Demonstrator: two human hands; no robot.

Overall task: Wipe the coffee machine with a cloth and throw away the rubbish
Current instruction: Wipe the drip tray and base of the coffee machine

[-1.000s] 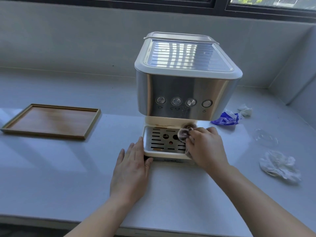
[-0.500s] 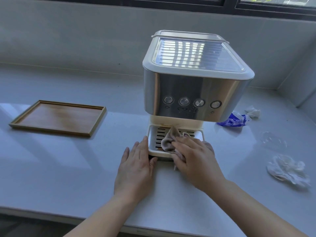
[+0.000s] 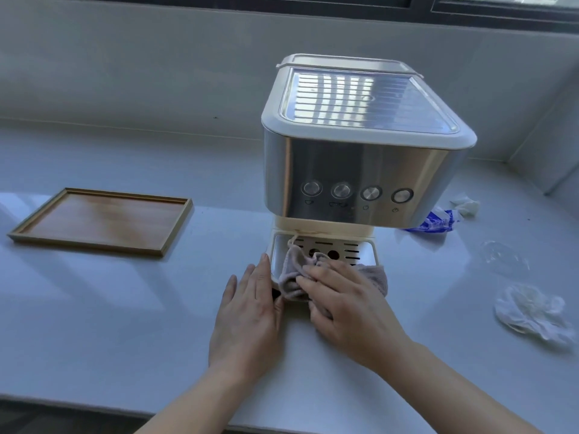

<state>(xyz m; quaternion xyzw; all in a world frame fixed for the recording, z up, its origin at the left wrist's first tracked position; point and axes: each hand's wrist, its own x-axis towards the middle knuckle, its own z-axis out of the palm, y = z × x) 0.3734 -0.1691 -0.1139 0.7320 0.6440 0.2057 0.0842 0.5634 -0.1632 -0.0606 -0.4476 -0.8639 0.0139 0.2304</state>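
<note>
A steel and cream coffee machine [image 3: 360, 170] stands on the white counter, its slotted drip tray [image 3: 351, 247] at the front. My right hand [image 3: 347, 311] presses a grey-pink cloth [image 3: 293, 270] onto the tray's front edge. My left hand [image 3: 247, 314] lies flat on the counter, fingers apart, touching the tray's left corner. Rubbish lies to the right: a blue wrapper [image 3: 434, 222], a small white tissue [image 3: 466, 206], a clear plastic piece [image 3: 503, 256] and a crumpled white tissue [image 3: 532, 314].
A shallow wooden tray [image 3: 103, 220] sits on the counter to the left. A grey wall and a window frame run behind the machine. The counter's front edge is close below my forearms.
My right hand has drawn the cloth from the back right of the drip tray to its front left edge, and the cloth has spread out. My left hand has stayed put.
</note>
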